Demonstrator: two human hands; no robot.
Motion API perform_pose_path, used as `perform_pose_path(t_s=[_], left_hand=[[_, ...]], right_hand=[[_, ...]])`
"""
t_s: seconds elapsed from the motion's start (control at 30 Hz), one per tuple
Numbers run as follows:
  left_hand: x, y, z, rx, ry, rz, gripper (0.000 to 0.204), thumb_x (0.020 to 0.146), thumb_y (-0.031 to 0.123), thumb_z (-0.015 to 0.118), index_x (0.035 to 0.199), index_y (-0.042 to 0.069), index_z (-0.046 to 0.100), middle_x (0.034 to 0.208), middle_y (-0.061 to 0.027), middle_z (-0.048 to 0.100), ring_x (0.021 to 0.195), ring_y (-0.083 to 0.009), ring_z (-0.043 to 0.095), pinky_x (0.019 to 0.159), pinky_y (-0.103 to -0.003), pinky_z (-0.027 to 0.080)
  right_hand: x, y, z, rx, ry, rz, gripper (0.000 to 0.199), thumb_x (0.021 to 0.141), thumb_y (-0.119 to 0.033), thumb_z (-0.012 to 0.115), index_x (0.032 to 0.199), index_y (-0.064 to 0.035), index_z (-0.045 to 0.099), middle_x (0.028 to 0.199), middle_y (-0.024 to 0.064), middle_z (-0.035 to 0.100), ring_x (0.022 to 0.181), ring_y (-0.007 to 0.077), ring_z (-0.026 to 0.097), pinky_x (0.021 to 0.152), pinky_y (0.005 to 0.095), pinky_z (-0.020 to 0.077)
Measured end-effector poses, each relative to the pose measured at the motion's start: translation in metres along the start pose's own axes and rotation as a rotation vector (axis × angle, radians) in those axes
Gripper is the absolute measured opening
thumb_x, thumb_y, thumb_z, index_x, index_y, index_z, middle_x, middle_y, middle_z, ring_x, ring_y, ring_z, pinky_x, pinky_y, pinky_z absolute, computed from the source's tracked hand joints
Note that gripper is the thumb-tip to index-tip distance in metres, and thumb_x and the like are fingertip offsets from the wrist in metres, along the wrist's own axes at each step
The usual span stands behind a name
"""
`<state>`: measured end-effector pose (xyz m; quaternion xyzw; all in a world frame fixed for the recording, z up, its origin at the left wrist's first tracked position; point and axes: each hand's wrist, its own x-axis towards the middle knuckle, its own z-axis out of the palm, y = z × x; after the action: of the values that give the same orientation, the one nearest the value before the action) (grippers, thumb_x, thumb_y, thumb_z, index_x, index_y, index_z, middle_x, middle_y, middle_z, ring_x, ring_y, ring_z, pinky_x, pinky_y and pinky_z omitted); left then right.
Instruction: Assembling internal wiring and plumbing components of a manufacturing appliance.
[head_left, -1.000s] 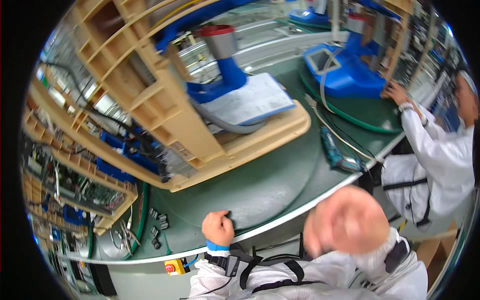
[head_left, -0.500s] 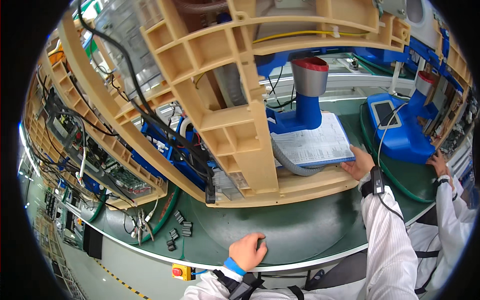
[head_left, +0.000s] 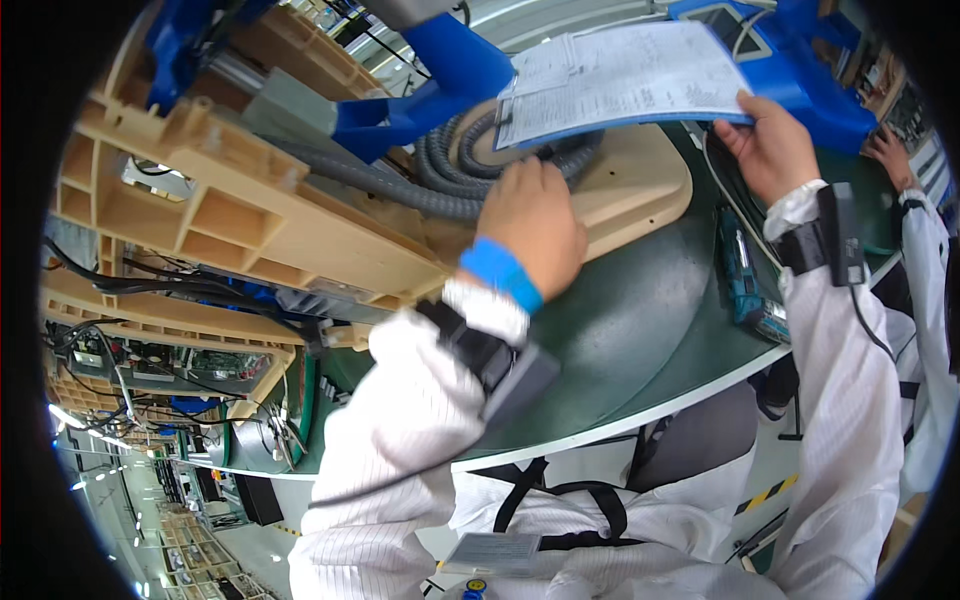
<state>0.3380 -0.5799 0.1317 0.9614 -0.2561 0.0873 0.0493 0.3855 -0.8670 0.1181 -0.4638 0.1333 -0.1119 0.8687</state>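
My right hand (head_left: 770, 150) grips the near right corner of a blue clipboard (head_left: 735, 118), which is lifted and tilted. Printed paper sheets (head_left: 630, 80) lie on the clipboard. Below its near left edge, my left hand (head_left: 535, 220) reaches over a coiled grey corrugated hose (head_left: 440, 160). The fingers of that hand bend away from view and are blurred, so whether they hold the hose cannot be seen. The hose rests on the beige base (head_left: 640, 185) of a large frame.
A beige ribbed frame (head_left: 240, 220) with black cables stands at the left. A teal power tool (head_left: 745, 280) lies on the green table (head_left: 630, 330) at the right. Beyond it are a blue device (head_left: 800, 90) and another person's hand (head_left: 888, 158).
My right hand has raised the clipboard off the base, uncovering the coiled hose. My left hand has moved from the table's front edge up to the hose. The view has shifted.
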Motion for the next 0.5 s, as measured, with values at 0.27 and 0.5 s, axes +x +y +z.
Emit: perform_pose_path(t_s=[0.27,0.5], left_hand=[[0.070,-0.050,0.031,-0.044,-0.376,-0.279,0.079,0.070,0.046,0.075,0.126,-0.007,0.057,0.117,-0.0276,0.064,0.109,-0.0402,0.062,0.095,-0.041,0.048],[0.058,-0.042,-0.005,-0.255,-0.492,-0.141,0.078,0.069,0.043,0.077,0.125,-0.009,0.058,0.111,-0.0258,0.067,0.103,-0.0326,0.066,0.091,-0.035,0.050]], right_hand=[[-0.030,-0.047,-0.046,-0.017,0.073,-0.166,0.025,0.099,-0.009,0.051,0.117,0.0087,0.052,0.118,0.0178,0.060,0.104,0.0270,0.062,0.086,0.0384,0.0578],[-0.033,-0.055,-0.051,-0.039,0.052,-0.272,0.029,0.102,-0.011,0.047,0.121,0.0099,0.050,0.123,0.0195,0.059,0.107,0.0273,0.062,0.089,0.0389,0.0569]])
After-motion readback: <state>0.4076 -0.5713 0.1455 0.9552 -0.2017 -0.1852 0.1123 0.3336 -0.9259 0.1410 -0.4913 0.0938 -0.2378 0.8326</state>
